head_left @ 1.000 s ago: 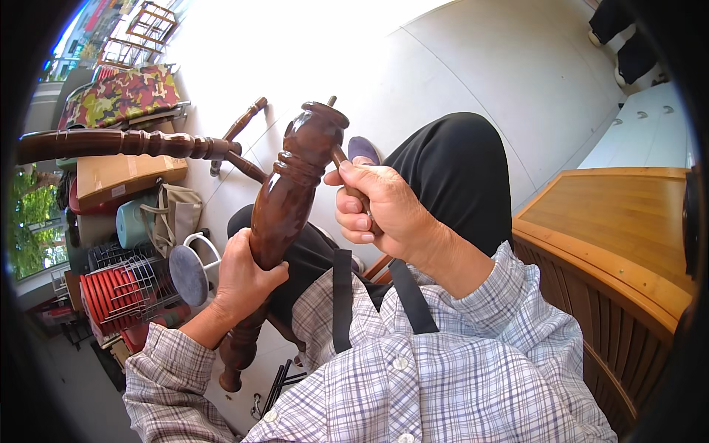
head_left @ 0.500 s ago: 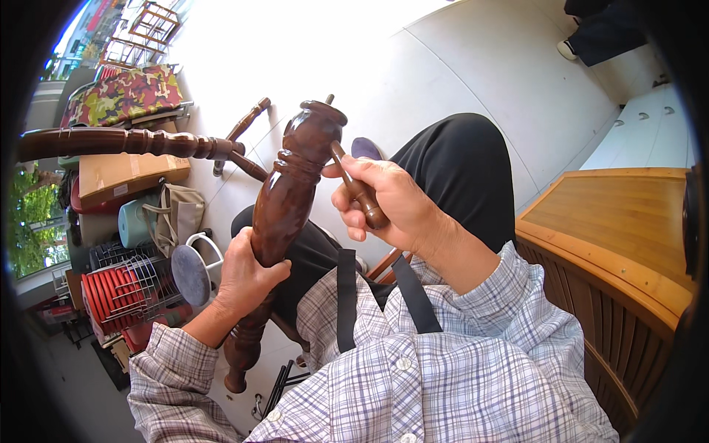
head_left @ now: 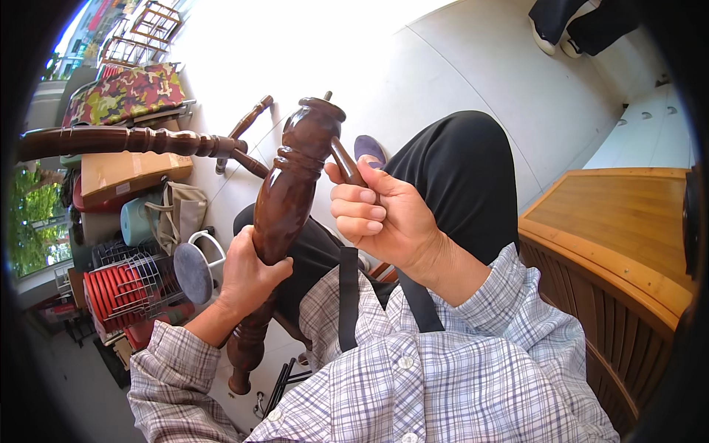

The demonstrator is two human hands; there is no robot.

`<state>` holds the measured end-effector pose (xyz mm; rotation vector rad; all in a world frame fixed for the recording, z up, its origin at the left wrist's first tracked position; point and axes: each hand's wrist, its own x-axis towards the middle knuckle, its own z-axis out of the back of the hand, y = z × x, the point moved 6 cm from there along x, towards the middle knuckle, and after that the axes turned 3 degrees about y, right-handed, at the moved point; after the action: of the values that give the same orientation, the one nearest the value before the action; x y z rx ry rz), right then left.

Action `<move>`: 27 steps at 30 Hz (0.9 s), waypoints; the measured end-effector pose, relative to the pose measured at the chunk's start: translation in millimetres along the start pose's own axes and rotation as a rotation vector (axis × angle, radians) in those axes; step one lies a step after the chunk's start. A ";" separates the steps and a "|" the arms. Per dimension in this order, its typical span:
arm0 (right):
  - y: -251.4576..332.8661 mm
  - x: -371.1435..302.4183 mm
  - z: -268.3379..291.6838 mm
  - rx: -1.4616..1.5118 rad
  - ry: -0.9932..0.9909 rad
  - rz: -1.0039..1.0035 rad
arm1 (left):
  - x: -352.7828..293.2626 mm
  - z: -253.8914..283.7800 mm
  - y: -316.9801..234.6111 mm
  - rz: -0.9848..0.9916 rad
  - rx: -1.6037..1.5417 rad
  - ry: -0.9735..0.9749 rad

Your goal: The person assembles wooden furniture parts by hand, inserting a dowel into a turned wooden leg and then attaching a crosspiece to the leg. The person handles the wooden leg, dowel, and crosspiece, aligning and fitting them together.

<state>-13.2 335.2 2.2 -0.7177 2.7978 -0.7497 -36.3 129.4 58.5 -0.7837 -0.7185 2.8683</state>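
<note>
A thick turned post of glossy dark brown wood leans across my lap, with a small pin at its top end. My left hand is wrapped round its lower middle. A slim wooden peg meets the side of the post just below the top. My right hand is closed round this peg, fingers curled over it, and hides its thicker end. Left of the post, a long turned wooden piece joins thinner turned spindles.
A wooden cabinet stands close on my right. Along the left are a cardboard box, a canvas bag, a round grey-topped stool and a wire rack of red items. A person's legs show at the far right.
My right hand's fingers have curled further round the peg, covering its thick end. The post stays nearly in place. The person at the far right has shifted leftward, showing both shoes.
</note>
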 end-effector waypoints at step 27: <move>33.2 -14.7 -35.4 -1.830 -0.568 0.203 | -0.8 -1.9 -0.7 -0.005 0.051 0.005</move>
<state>-23.5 382.9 16.4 -0.5246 2.1520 1.9169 -34.8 130.7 57.7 -0.7809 -0.6436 2.8669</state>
